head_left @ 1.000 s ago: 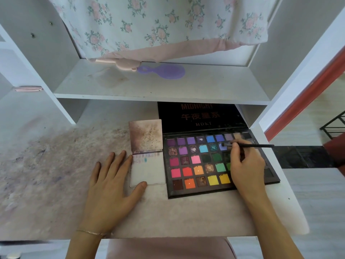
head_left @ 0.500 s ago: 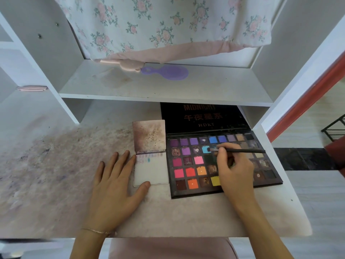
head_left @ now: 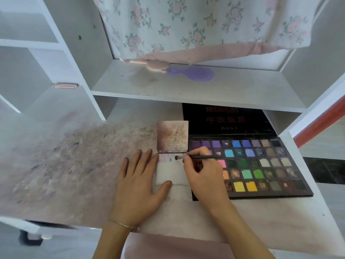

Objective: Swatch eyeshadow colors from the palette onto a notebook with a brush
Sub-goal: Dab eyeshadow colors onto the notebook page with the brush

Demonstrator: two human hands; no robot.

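Note:
A small open notebook (head_left: 172, 172) lies on the desk, its stained cover flipped up and a row of pale swatches along the top of its white page. My left hand (head_left: 139, 181) lies flat beside it, fingers straight, thumb pressing the page's lower edge. My right hand (head_left: 202, 173) pinches a thin black brush (head_left: 202, 157); the brush tip sits on the page just right of a blue swatch. The open eyeshadow palette (head_left: 248, 165), black with many coloured pans, lies right of the notebook, partly covered by my right hand.
The palette's black lid (head_left: 226, 120) leans back under a white shelf (head_left: 196, 90). A purple hairbrush (head_left: 192, 73) lies on that shelf below a hanging floral cloth (head_left: 196, 25). The desk surface (head_left: 74, 157) at left is stained. The desk's right edge is close to the palette.
My right hand has moved left with the brush, from the palette's blue pans to the notebook page. My left hand has stayed on the notebook.

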